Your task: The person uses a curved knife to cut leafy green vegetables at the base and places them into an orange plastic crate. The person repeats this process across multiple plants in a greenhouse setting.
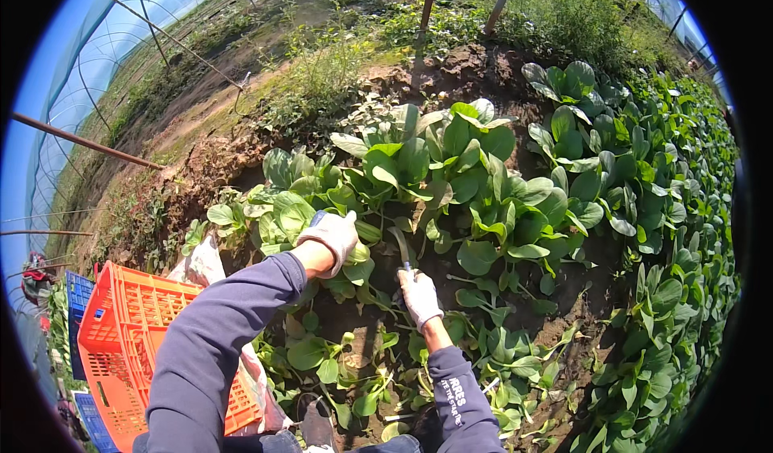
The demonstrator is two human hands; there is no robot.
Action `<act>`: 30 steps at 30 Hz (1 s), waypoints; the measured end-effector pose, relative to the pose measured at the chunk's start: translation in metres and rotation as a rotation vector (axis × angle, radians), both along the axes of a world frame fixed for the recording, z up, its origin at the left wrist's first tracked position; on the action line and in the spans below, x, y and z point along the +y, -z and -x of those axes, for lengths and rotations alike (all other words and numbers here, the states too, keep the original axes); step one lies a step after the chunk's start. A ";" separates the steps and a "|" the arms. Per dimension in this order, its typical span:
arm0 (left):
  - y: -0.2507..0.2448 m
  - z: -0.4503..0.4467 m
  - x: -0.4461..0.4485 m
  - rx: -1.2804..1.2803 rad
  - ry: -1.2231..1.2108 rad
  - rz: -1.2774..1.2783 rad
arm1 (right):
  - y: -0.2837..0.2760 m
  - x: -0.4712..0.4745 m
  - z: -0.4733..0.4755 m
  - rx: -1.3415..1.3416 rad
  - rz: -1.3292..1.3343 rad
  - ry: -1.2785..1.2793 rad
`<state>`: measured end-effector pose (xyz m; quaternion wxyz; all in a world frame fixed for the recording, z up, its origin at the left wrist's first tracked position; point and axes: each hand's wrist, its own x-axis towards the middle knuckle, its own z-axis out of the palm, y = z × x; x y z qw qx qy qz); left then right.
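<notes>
My left hand, in a white and blue work glove, is closed around a leafy green bok choy head whose leaves point up and left; the pale stem base shows below the glove. To its right my right hand, gloved too, grips a small sickle-like knife with a curved blade pointing up and away. The blade stands over dark soil, apart from the held plant. Beyond it grow several large bok choy plants. Cut or loose leaves lie on the soil near my feet.
An orange plastic crate stands at lower left against a white and red sack, with blue crates behind it. Dense green rows run along the right. Metal posts and greenhouse hoops rise at the top and left. A person is far left.
</notes>
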<state>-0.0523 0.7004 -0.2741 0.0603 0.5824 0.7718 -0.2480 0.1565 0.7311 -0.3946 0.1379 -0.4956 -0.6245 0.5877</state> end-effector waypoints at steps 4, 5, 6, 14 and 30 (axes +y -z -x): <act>-0.015 0.008 -0.032 -0.218 -0.006 -0.020 | 0.007 0.002 0.013 -0.079 0.055 -0.049; -0.018 0.001 -0.028 -0.202 -0.059 0.099 | 0.012 0.003 0.015 -0.111 0.077 -0.062; -0.018 0.002 -0.033 -0.202 -0.093 0.078 | 0.006 0.002 0.019 -0.135 0.080 -0.087; -0.029 0.005 -0.032 -0.261 -0.016 0.123 | -0.011 0.002 0.023 -0.241 -0.092 -0.185; -0.239 -0.047 -0.144 -0.990 -0.089 -0.361 | -0.239 -0.013 -0.042 0.814 0.194 -0.022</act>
